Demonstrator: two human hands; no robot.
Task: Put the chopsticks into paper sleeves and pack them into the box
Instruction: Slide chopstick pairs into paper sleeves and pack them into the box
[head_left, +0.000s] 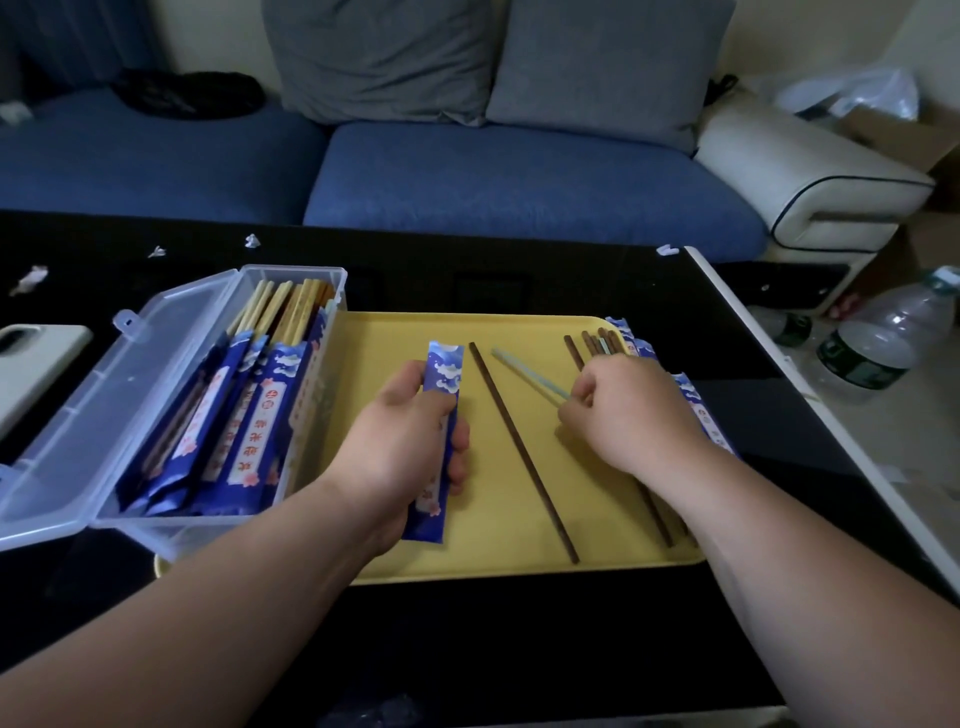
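My left hand (410, 441) grips a blue paper sleeve (441, 379) upright over the yellow tray (509, 551). My right hand (628, 410) pinches the near end of a pale blue chopstick (524, 371) that slants up to the left. A single dark brown chopstick (519, 447) lies on the tray between my hands. More dark chopsticks (592, 345) and empty blue sleeves (696, 400) lie under and behind my right hand. The clear plastic box (156, 415) stands open at the left, holding several sleeved chopsticks (260, 415) with light wooden tips showing.
The tray sits on a black table (467, 649). A white phone (36, 358) lies left of the box. Paper scraps (252, 240) dot the table's far edge. A blue sofa (467, 176) is behind, and plastic bottles (883, 338) stand on the floor at the right.
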